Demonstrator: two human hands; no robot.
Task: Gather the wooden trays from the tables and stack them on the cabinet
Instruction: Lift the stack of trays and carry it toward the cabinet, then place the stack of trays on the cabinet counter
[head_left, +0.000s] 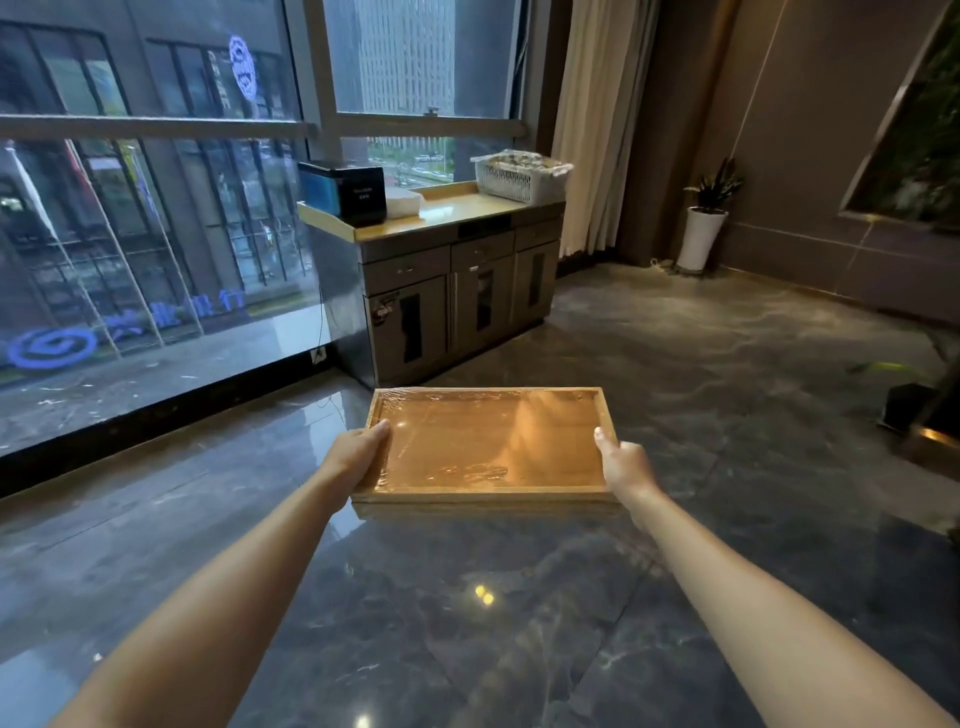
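I carry a rectangular wooden tray (488, 441), wrapped in clear plastic film, level in front of me over the dark floor. My left hand (358, 449) grips its left edge with the thumb on top. On the opposite edge my right hand (623, 465) holds it the same way. A second tray edge seems to show under the front rim, but I cannot tell for sure. Ahead, against the window, stands the cabinet (457, 291), grey with a yellowish wooden top (457, 210).
On the cabinet top sit a black box-shaped device (345, 192) at the left, a white stack (402, 202) beside it and a white mesh basket (519, 176) at the right. A potted plant (704, 223) stands by the right wall. Glossy marble floor lies between me and the cabinet.
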